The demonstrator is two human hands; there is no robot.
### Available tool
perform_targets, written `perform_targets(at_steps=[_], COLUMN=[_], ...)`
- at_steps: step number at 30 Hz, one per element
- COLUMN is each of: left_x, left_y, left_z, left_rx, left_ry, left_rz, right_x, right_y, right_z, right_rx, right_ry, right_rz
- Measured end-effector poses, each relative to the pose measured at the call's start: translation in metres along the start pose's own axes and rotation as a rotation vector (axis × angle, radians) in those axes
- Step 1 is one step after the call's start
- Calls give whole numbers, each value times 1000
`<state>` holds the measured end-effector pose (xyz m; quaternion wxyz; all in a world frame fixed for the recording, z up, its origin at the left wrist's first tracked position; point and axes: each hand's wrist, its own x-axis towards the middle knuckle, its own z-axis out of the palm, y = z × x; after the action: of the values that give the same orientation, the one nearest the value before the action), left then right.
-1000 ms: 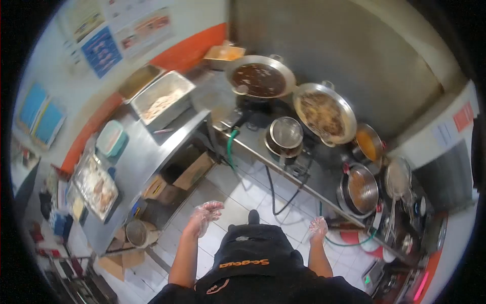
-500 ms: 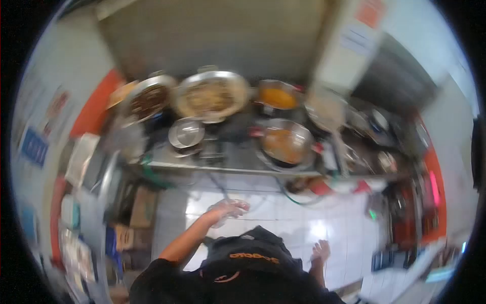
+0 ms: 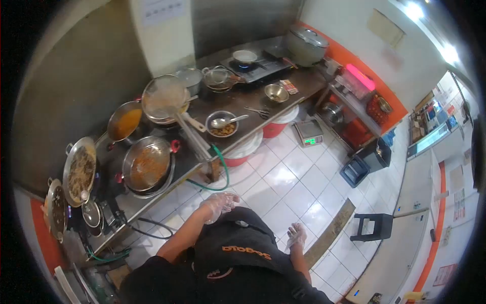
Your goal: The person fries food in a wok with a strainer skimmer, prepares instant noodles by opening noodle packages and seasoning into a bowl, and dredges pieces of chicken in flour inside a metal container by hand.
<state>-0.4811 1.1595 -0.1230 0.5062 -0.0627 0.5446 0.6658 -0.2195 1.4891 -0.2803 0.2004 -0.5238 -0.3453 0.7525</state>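
My left hand (image 3: 220, 203), in a clear plastic glove, hangs in front of the apron with loosely bent fingers and nothing in it. My right hand (image 3: 296, 235), gloved the same way, is low at my side over the tiled floor, fingers apart and free of any object. Neither touches the counter. Nearest to my left hand along the counter are a wok of orange-brown food (image 3: 150, 163) and a steel bowl (image 3: 221, 123) of browned pieces with a spoon (image 3: 230, 121) in it. A wide strainer (image 3: 164, 96) rests over a pot beside them.
A pan of orange liquid (image 3: 126, 124) and a large pan of food (image 3: 80, 171) stand at left. Farther off are a stove with a small pan (image 3: 245, 57) and a big lidded pot (image 3: 307, 45). On the floor are a digital scale (image 3: 309, 133) and black stool (image 3: 372, 227).
My view has swung to the right, so the pans now sit at left and the scale, stool and white cabinets show. Both hands stay low and hold nothing.
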Motion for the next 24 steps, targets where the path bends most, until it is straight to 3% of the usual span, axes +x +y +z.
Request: perform_targets(at_steps=[7,10,14,17,20,21,24], left_x=[128,225,298,380,403,404,437], left_y=[69,85,167,217,281,314,347], left_z=[33,25,66,74,100,119,125], left_rx=[106,56,259,303,504,492,474], left_ry=[-24,-67,75,-25,77,123,239], left_rz=[83,-35,-34,10,133,31,-16], right_x=[107,163,240,335,411,435,515], right_y=[-45,-78,-129,-188,-237,-252,-297], right_z=[48,86,135,214,304,335,426], right_rx=[4,40,12,-62,-78,-98,-175], right_ry=[34,79,47,-31,-188,-218,-339], right_rz=[101,102,98,89,42,20,11])
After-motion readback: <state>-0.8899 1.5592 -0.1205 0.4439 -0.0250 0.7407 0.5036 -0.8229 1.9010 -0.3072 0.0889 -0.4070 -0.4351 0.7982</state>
